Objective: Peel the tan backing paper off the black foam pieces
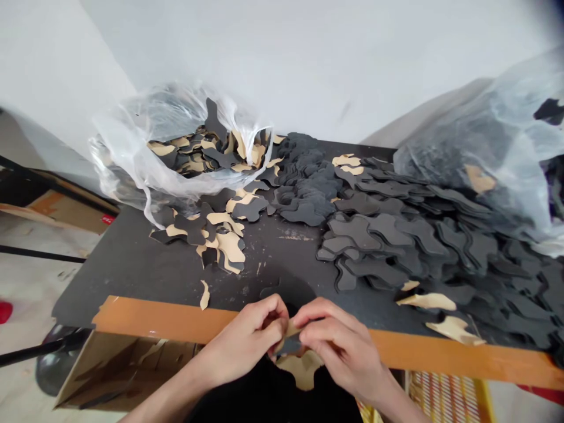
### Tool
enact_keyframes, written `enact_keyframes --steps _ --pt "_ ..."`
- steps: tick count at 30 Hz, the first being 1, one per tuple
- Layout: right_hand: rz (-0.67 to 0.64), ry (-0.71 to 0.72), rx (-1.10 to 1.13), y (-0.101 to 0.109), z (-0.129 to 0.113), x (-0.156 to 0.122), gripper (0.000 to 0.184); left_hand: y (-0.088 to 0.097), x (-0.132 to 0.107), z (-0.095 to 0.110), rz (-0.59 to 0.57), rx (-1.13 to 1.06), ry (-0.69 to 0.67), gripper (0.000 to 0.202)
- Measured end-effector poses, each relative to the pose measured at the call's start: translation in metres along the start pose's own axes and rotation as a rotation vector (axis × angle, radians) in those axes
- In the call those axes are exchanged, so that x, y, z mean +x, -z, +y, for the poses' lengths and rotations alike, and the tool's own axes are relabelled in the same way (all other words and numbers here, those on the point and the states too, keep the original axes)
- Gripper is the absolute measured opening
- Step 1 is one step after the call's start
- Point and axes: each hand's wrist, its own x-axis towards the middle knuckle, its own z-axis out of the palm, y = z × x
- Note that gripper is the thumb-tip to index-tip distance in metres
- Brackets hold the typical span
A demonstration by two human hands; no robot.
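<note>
In the head view, my left hand (253, 335) and my right hand (341, 338) meet at the table's front edge. Fingers of both are closed on a curvy dark foam piece (291, 345) with tan backing paper (302, 369). A strip of the paper stretches between the fingertips, and a wider part hangs below, in front of black clothing. My fingers hide much of the piece, so which layer each hand grips is unclear. Just beyond them, a small dark piece (271, 289) lies on the table.
The dark table (145, 258) has orange tape (167, 319) along its front edge. Back left, a plastic bag (118, 167) spills paper-backed pieces (224, 244). Stacked dark pieces (374, 235) cover the right, beside another bag (506, 129). A cardboard box (70, 376) and yellow basket (484, 399) stand below.
</note>
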Motion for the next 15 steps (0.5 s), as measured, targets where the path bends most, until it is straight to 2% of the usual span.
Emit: enact_keyframes --steps 3,5,6,8,10,12,15 --pt "0.108 -0.142 -0.011 -0.004 0.005 -0.002 0.018 -0.002 -0.003 -0.007 0.268 0.224 -0.122 0.010" --pt "0.202 -0.239 -0.001 -0.008 0.009 -0.001 0.013 -0.003 -0.005 -0.014 0.470 0.381 -0.284 0.007" --pt "0.242 -0.280 0.008 -0.010 0.011 0.000 0.011 -0.003 -0.006 -0.018 0.535 0.447 -0.372 0.006" --pt "0.303 -0.340 0.030 -0.014 0.014 0.002 0.009 -0.005 -0.006 -0.026 0.578 0.560 -0.530 0.011" --pt "0.336 -0.377 0.058 -0.019 0.017 0.005 0.008 -0.008 -0.004 -0.031 0.564 0.649 -0.626 0.022" --pt "0.348 -0.407 0.077 -0.023 0.020 0.006 0.007 -0.009 0.000 -0.035 0.553 0.709 -0.668 0.025" --pt "0.346 -0.433 0.065 -0.028 0.025 0.008 0.005 -0.007 0.007 -0.039 0.573 0.754 -0.688 0.016"
